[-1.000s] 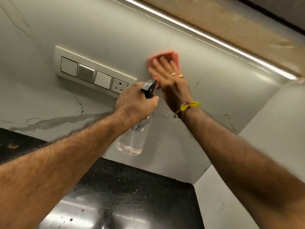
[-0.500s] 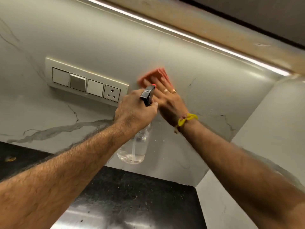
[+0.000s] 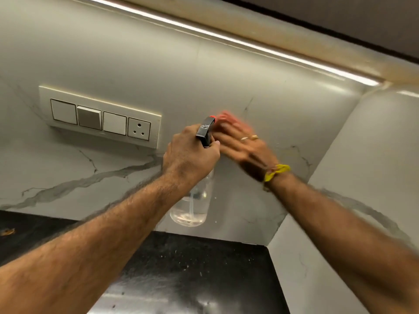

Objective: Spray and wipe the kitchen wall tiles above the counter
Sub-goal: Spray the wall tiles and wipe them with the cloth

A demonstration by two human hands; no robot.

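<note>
Right hand (image 3: 240, 143) and cloth (image 3: 226, 117) lower on marble wall tiles (image 3: 226, 71), black counter (image 3: 204, 268) below

Clear spray bottle (image 3: 192, 205) upright; blurred, seemingly pink cloth (image 3: 226, 117) against marbled tiles (image 3: 204, 71).

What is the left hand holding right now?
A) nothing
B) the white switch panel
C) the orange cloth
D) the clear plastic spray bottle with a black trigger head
D: the left hand grips the neck of the clear plastic spray bottle, while the right hand presses the orange cloth on the tile.
</note>
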